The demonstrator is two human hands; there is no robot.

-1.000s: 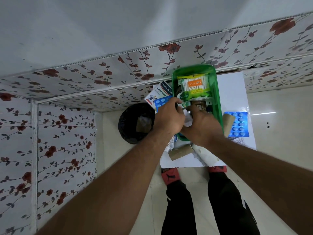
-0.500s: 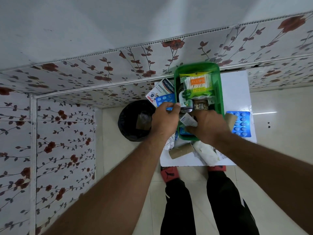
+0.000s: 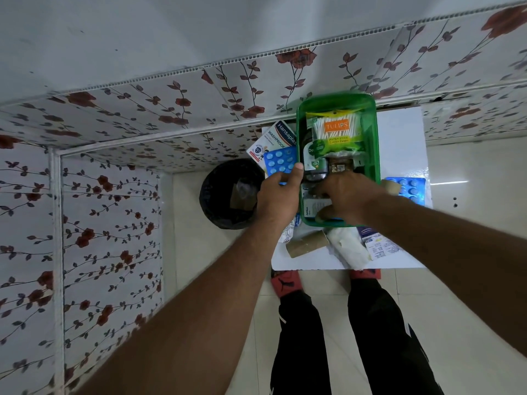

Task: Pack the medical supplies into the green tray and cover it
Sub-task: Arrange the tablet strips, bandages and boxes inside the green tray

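The green tray [image 3: 373, 132] stood on the white table [image 3: 399, 132], the left hand [image 3: 281, 195] gripping its left rim, the right hand [image 3: 349, 195] inside pressing a small white box [image 3: 312, 208]; its grasp could not be determined.

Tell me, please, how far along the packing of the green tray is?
Partly done: the cotton swab pack and small bottles lie in the green tray. The right hand is inside arranging; the left hand steadies the rim. Left: the blister packs, plaster box, cardboard rolls, then covering.
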